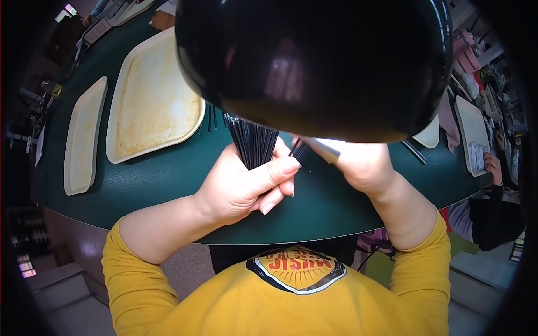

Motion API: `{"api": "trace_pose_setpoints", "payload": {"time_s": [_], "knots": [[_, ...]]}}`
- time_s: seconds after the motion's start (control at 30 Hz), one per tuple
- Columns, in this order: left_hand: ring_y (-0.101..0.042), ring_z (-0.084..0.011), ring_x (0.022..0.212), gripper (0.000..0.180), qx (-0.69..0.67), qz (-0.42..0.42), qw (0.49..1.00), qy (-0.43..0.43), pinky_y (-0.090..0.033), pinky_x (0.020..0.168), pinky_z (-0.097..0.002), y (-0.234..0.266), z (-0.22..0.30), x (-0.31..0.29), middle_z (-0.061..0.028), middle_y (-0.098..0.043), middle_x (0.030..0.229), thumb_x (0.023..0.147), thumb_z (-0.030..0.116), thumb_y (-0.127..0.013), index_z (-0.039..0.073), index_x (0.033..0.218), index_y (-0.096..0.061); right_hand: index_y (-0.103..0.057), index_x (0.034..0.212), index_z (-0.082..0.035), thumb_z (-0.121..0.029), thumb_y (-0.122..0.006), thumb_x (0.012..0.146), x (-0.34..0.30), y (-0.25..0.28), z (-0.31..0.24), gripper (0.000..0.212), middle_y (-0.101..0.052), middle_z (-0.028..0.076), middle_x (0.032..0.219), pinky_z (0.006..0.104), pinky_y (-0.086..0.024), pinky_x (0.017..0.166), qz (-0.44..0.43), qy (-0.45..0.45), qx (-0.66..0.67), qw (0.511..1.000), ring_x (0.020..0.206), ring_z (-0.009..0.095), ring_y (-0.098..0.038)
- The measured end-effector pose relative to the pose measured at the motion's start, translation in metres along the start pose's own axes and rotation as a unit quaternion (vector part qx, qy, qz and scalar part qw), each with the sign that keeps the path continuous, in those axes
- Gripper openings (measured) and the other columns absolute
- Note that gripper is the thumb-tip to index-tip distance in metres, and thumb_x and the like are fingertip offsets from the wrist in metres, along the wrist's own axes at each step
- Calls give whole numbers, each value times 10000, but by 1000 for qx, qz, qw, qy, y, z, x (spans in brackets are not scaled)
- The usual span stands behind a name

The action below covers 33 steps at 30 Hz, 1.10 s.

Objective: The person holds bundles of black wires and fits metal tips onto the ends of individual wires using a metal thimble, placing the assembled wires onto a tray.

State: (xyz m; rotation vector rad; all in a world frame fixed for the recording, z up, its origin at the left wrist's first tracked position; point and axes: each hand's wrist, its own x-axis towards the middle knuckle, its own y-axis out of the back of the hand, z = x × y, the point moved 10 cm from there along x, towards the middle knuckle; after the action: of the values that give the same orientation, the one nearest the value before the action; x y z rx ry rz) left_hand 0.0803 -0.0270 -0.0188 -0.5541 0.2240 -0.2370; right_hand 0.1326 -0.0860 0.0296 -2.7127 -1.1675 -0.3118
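Note:
My left hand [246,182] is closed round a thick bundle of thin black wires [255,143], which stand up out of the fist with light, silvery tips. A few more black wires [298,149] slant out at the right of the thumb, between my two hands. Close by on the right is my right hand [364,165], bent inward toward the bundle. Its fingers are mostly hidden under a large glossy black dome [314,73], so their grip does not show. A pale, flat strip [330,147] lies against that hand, its kind unclear.
The dome hangs over the green table [162,185]. At left lie a large cream tray [151,101] and a narrower one [85,140]. Loose black wires [210,119] rest beside the large tray. Another person's hand [493,168] touches a right-hand tray [472,126] holding white strands.

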Motion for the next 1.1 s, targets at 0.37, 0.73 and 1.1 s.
{"api": "trace_pose_setpoints", "payload": {"time_s": [0.37,0.73,1.1], "knots": [[-441,-95,353,125,-8,6,1000,-17,-312,308,-160,5,1,-1,-94,-535,589,817,122,-473,17,749,-472,-503,905,37,-1,-477,756,0,8,5,156,-572,91,783,162,-389,535,9,-2,167,986,561,42,-459],[-383,-50,358,177,50,58,997,-15,-267,343,-156,16,2,-3,-23,-468,489,806,128,-497,29,659,-500,-506,935,43,48,-427,657,-4,5,-18,289,-543,65,779,205,-420,630,47,98,-84,991,704,93,-515],[-352,-41,365,167,45,95,994,-8,-262,353,-157,20,-1,-2,-3,-427,465,792,140,-520,43,660,-491,-489,958,42,38,-455,660,-4,7,-7,300,-517,47,725,147,-359,527,72,76,-95,990,571,22,-401]]}}
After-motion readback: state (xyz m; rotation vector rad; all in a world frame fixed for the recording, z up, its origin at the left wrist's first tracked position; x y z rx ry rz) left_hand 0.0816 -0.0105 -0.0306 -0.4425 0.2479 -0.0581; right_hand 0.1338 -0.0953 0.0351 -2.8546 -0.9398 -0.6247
